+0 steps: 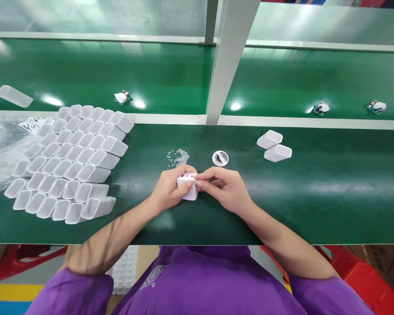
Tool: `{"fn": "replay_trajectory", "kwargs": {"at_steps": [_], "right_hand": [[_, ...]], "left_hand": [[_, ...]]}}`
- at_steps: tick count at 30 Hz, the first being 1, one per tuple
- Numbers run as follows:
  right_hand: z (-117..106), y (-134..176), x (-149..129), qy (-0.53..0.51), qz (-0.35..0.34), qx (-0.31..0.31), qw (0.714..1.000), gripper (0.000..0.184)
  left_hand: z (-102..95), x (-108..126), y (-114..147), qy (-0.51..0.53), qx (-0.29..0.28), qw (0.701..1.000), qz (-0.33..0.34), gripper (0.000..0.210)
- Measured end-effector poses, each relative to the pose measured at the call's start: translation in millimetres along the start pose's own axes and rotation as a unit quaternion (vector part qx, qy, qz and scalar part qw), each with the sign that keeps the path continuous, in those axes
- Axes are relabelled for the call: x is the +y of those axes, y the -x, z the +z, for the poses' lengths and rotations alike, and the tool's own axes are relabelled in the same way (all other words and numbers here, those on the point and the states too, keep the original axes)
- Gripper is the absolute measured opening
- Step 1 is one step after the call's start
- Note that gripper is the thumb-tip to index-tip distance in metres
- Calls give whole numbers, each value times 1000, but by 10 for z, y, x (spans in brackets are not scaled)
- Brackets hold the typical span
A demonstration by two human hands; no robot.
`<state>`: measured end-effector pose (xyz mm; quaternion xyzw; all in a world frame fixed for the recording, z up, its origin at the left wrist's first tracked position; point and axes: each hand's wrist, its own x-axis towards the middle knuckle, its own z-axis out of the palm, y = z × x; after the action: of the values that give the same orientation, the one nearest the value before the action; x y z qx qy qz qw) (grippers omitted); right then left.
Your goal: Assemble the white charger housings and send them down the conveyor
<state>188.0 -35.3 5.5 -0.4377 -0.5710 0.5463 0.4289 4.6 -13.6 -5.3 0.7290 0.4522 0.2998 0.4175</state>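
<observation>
Just above the green bench, my left hand (169,188) is closed around a white plastic charger-like housing (189,193) with small dark slots in its upper face. The thumb presses on its front. My right hand (228,188) is closed in a pinch at the housing's top right edge; whatever lies between its fingertips is too small to make out. Beyond my left hand lies a loose pile of tiny clear pieces (181,157). A round white part with a raised bar (220,158) rests on the bench past my right fingers.
Many white hollow sleeves (74,155) lie stacked at left beside a clear plastic bag (3,153). Two more sleeves (278,152) lie at right. Behind a pale rail and post (228,61), a green belt (170,78) carries small circuit assemblies (321,108) and one sleeve (15,96).
</observation>
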Motion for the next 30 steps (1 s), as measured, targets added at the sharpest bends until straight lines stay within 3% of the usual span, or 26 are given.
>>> {"fn": "replay_trajectory", "kwargs": {"at_steps": [7, 12, 16, 18, 20, 23, 25, 28, 30], "right_hand": [[7, 18, -20, 46, -35, 2, 998, 10], [2, -2, 54, 80, -73, 16, 994, 11], [63, -9, 155, 138, -153, 24, 978, 28], [110, -18, 191, 217, -217, 12, 952, 48], [138, -86, 197, 299, -267, 16, 916, 53], [123, -422, 96, 364, -289, 25, 885, 43], [97, -827, -37, 399, -260, 13, 879, 44], [108, -1554, -228, 515, -139, -21, 846, 45], [165, -1972, -292, 562, -54, -32, 825, 47]], "left_hand": [[27, -26, 22, -32, 10, 999, 27, 28], [58, -54, 5, -20, 14, 1000, -16, 27], [87, -84, -47, 141, 45, 985, -92, 36], [113, -99, -77, 255, 84, 952, -147, 46], [138, -118, -109, 338, 99, 917, -189, 54], [134, -161, -167, 376, 101, 900, -196, 61], [88, -200, -213, 371, 136, 902, -175, 62], [-16, -253, -278, 350, 210, 901, -148, 55], [-74, -272, -306, 334, 228, 904, -137, 50]]}}
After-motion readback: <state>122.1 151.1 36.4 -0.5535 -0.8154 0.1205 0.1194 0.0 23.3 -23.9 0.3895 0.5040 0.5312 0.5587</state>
